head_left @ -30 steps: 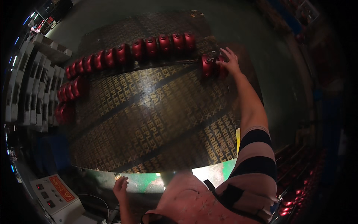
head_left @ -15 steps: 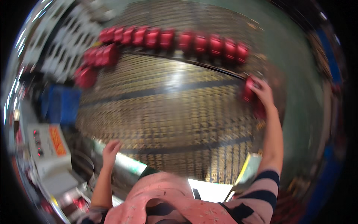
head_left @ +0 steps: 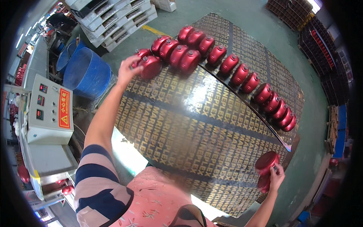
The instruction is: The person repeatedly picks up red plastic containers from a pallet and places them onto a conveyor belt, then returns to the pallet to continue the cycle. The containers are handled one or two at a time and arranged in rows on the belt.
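Observation:
At the far left of the patterned board (head_left: 166, 125), my left hand (head_left: 128, 70) has its fingers closed on a glossy red disc-shaped canister (head_left: 151, 68). A second canister is partly hidden behind it. My right hand (head_left: 278, 177), at the board's right edge, pinches another red canister (head_left: 267, 162) by its small neck, tilting it. Just under that one, a further red canister (head_left: 264, 183) is partly covered by the fingers. Several more red canisters (head_left: 239, 74), each with a metal fitting on top, stand in a slanting row along the board's far side.
A dark seam (head_left: 242, 98) crosses the board. Left of it stand a blue drum (head_left: 89, 73) and a grey control box (head_left: 49, 109) with displays and an orange label. White pallets (head_left: 113, 22) are stacked at the far left; dark stacked racks (head_left: 321, 56) line the right.
My left hand has gone from near my lap out to a canister at the board's far left. My right hand still grips a canister at the right. The view has turned.

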The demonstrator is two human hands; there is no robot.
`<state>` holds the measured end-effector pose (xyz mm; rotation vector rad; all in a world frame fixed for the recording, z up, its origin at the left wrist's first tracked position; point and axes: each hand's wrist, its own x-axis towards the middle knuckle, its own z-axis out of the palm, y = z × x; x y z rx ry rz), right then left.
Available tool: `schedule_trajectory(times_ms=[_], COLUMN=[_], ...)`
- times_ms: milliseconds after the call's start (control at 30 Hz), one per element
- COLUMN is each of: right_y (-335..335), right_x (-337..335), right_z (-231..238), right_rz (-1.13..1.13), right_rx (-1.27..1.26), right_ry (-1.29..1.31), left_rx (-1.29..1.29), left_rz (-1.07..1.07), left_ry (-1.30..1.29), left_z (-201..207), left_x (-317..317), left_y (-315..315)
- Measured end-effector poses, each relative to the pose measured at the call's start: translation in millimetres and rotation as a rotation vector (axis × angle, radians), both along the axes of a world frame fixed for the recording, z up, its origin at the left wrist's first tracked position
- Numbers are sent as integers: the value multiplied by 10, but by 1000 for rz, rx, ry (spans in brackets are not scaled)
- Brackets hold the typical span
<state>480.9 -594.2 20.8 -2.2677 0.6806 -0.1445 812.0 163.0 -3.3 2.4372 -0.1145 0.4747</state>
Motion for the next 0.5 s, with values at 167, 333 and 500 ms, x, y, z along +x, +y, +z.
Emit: schedule_trajectory(times_ms=[167, 333, 500], right_y=[1484, 2648, 3306], right_x=[-8, 281, 620], right_z=[152, 52, -179], right_rz=[-122, -75, 67], right_rx=[257, 524, 566], right_ry=[124, 201, 120], left_rx=[-314, -562, -616], left_rz=[-13, -299, -274], left_ry=[138, 472, 261], left_z=[-162, -294, -157], left_x=[1284, 1740, 1545], left_y=[562, 512, 547])
